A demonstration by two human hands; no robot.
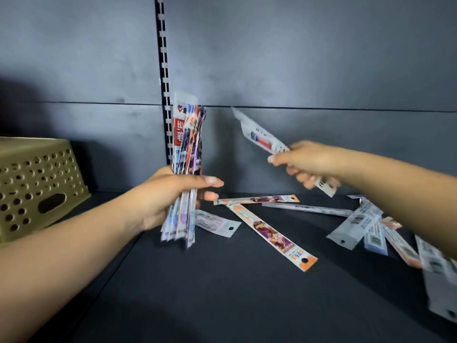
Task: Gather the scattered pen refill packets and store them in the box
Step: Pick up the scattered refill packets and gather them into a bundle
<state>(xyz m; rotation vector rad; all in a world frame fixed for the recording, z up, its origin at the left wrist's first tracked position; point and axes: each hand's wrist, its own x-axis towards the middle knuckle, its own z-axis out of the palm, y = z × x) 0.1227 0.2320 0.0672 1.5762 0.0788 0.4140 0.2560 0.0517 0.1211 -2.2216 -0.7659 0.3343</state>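
Observation:
My left hand (170, 196) grips an upright bundle of several pen refill packets (188, 137) above the dark shelf. To its right, my right hand (306, 162) holds a white refill packet (262, 137) tilted up to the left, raised above the shelf. Loose packets lie on the shelf: an orange-ended one (272, 235) running diagonally, another orange one (257, 199) behind it, a pale one (217, 222) below my left hand, and a scattered group (371, 226) at the right. The olive perforated box (37, 184) stands at the far left.
The dark shelf floor (210, 293) is backed by a grey panel wall (296, 58) with a slotted black upright (164, 70) in the middle. More blurred packets (440, 288) lie near the right edge under my right forearm.

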